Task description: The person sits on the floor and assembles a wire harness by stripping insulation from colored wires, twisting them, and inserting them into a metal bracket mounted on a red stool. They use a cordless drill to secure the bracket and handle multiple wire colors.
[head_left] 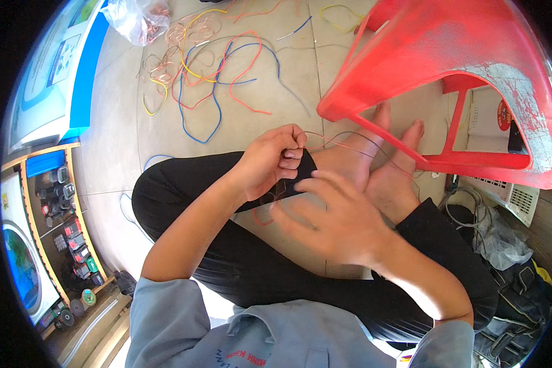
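My left hand (pixel 275 158) is closed, fingers curled around a thin wire (pixel 325 141) above my bent leg. From that fist, thin reddish and dark strands run to the right across my bare feet. A short loop of strands also hangs below the fist. My right hand (pixel 337 218) is just right of and below the left, smeared by motion, so whether it grips anything cannot be told. On the floor beyond my knee lie loose wires: a blue wire (pixel 219 113), a red wire (pixel 232 92), a yellow wire (pixel 186 52) and a tangle of bare copper strands (pixel 159 64).
A worn red plastic stool (pixel 411 73) stands at the right by my feet. At far left are a blue-and-white box (pixel 49 73) and a wooden rack (pixel 73 202) of small items. A clear bag (pixel 140 21) with copper lies at the top; a black bag (pixel 515 306) sits at lower right.
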`<state>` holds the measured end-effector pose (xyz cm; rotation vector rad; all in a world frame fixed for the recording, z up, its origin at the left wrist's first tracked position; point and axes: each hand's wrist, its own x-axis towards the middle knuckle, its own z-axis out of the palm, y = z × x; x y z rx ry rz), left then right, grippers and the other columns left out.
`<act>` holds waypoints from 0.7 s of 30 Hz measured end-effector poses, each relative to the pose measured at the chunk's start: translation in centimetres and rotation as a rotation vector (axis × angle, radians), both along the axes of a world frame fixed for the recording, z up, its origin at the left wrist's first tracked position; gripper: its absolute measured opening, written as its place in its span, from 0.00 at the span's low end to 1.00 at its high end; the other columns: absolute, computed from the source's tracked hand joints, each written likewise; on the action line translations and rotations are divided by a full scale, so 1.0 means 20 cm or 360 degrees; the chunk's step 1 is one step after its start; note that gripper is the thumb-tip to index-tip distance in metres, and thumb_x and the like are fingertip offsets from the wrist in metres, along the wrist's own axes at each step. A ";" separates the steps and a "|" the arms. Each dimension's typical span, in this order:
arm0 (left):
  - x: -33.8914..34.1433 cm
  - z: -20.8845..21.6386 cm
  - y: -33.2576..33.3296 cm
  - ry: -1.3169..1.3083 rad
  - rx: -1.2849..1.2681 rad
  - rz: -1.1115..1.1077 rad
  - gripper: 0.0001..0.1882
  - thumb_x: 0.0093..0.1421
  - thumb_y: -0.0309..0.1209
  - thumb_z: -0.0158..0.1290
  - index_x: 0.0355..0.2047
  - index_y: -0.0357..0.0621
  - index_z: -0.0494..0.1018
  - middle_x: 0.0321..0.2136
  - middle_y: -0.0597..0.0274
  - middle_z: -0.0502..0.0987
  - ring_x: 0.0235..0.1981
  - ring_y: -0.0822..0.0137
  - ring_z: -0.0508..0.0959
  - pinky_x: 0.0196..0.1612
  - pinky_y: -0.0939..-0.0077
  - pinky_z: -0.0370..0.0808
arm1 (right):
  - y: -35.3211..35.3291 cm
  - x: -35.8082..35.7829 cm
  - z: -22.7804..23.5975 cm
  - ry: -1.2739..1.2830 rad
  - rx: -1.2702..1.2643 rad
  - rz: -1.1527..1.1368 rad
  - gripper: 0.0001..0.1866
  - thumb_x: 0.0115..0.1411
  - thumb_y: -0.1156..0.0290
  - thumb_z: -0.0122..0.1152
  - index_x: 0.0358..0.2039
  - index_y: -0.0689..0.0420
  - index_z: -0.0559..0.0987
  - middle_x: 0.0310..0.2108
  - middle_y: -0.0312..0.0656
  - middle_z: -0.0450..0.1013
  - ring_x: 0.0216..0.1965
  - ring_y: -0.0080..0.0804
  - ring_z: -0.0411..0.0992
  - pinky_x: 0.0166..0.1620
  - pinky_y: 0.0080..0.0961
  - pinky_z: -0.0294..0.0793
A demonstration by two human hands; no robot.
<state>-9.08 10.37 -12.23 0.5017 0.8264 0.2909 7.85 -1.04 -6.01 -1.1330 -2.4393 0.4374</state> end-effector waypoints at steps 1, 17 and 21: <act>0.00 0.01 0.00 0.0012 0.0101 -0.0021 0.01 0.60 0.27 0.43 0.31 0.46 0.64 0.22 0.75 0.57 0.22 0.79 0.54 0.26 0.82 0.54 | 0.03 0.03 -0.01 0.0058 -0.0035 -0.0135 0.15 0.51 0.72 0.64 0.41 0.59 0.82 0.44 0.43 0.75 0.51 0.41 0.72 0.55 0.41 0.71; 0.02 0.13 -0.01 0.0079 0.1332 -0.0086 0.17 0.75 0.40 0.45 0.32 0.41 0.68 0.26 0.71 0.66 0.29 0.78 0.64 0.35 0.80 0.64 | 0.15 0.16 0.06 0.0730 -0.1034 -0.0891 0.12 0.71 0.67 0.51 0.39 0.64 0.76 0.30 0.56 0.75 0.35 0.59 0.75 0.41 0.43 0.72; 0.03 0.26 -0.06 0.0236 0.1217 0.0049 0.18 0.72 0.36 0.49 0.25 0.43 0.64 0.24 0.74 0.62 0.27 0.82 0.60 0.31 0.82 0.58 | 0.12 0.18 0.21 0.0458 -0.1054 -0.0950 0.11 0.71 0.68 0.51 0.38 0.61 0.79 0.27 0.53 0.76 0.32 0.55 0.75 0.39 0.41 0.72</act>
